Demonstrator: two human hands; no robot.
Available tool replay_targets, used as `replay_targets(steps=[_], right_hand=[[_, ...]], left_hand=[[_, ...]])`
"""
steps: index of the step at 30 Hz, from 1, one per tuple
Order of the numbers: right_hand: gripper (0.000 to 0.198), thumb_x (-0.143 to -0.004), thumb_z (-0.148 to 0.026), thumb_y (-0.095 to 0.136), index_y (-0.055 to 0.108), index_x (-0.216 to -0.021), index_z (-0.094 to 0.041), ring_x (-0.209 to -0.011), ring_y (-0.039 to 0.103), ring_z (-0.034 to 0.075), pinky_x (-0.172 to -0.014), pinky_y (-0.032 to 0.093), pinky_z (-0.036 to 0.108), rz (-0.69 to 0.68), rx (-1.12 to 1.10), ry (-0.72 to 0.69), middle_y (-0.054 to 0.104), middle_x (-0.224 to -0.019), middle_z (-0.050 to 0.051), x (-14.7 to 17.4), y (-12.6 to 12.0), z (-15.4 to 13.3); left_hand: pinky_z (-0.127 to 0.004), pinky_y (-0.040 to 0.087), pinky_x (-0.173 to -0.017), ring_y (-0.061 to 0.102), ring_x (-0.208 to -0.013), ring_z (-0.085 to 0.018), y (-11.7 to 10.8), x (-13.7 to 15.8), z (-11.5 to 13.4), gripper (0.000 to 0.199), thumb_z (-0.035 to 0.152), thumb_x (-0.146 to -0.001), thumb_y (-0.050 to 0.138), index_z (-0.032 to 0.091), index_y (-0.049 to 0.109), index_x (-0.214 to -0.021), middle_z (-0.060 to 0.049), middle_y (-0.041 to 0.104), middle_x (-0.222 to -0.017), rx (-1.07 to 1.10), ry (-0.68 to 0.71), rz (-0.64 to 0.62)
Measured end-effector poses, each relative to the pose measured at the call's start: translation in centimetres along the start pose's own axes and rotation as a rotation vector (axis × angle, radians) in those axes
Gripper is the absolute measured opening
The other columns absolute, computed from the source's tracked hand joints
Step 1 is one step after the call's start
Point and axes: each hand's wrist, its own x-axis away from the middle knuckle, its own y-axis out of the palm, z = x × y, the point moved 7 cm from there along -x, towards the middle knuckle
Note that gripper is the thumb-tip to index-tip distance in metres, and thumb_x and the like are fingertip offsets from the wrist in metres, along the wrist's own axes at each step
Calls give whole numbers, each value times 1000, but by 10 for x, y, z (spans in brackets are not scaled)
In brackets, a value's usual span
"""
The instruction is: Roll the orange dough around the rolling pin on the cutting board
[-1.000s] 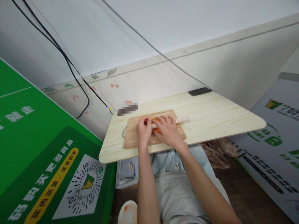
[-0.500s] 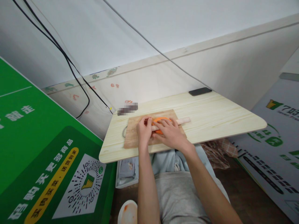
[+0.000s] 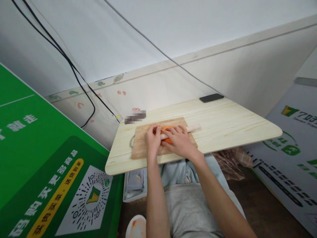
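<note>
A flat orange piece that looks like dough [image 3: 167, 140] lies on the wooden cutting board [image 3: 139, 145], partly hidden by my hands. Across it runs a pale rolling pin [image 3: 194, 128], its far end jutting past the board's right edge. My right hand [image 3: 182, 141] rests on the pin and the dough, palm down, with fingers stretched out and slightly spread. At the pin's left end, my left hand [image 3: 152, 138] is curled, thumb and fingertips pinched at the dough's left edge. Its grip is partly hidden.
The light wood table [image 3: 235, 122] stands against the wall, with a black phone [image 3: 211, 98] at the back right. A blurred dark object [image 3: 135, 117] lies at the back left. Green panels [image 3: 54, 165] rise on the left; a white cabinet [image 3: 289, 132] is on the right.
My right hand and the rolling pin have shifted slightly left, and the right fingers are drawn in a little, covering more of the orange dough. My left hand stays at the dough's edge.
</note>
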Motion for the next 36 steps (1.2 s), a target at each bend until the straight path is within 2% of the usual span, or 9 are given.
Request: replay_targets(steps=[4,10,19,26,31,36], right_hand=[[54,-107,-43,60,57,-157,-23,-142,51,34,-127,23,57,-25,-16,-11,66,-149,13,1,0,1],[49,-108,-43,59,61,-152,-23,-137,54,34,-125,25,54,24,25,12,68,-144,13,-4,0,1],[47,-108,-42,58,63,-151,-24,-134,55,34,-122,27,54,23,29,8,69,-142,13,-5,1,1],[53,-107,-43,59,58,-157,-25,-140,54,34,-125,27,56,-10,27,8,67,-147,13,-2,-2,0],[59,-106,-45,59,52,-162,-25,-147,49,33,-130,21,58,-57,5,16,64,-153,13,4,-2,-2],[54,-107,-46,57,58,-157,-25,-150,47,34,-131,18,58,-16,35,48,63,-154,14,-3,0,-2]], left_hand=[[-32,56,-87,74,-90,-21,0,0,-1,15,24,-95,62,19,77,-93,-7,81,-95,6,9,2],[-32,56,-84,74,-87,-22,1,-1,-2,15,26,-95,63,19,77,-93,-7,80,-94,12,1,-4],[-32,57,-85,74,-88,-21,1,0,2,16,25,-96,62,19,76,-92,-7,80,-94,-1,10,-5],[-32,56,-86,74,-89,-21,0,-1,2,14,23,-95,63,19,76,-91,-6,80,-94,8,-1,2],[-32,56,-86,75,-90,-21,0,0,2,15,24,-95,63,20,76,-93,-6,81,-95,1,1,-3],[-33,57,-88,75,-90,-22,1,0,0,15,25,-95,63,20,76,-92,-7,80,-94,-6,-3,1]])
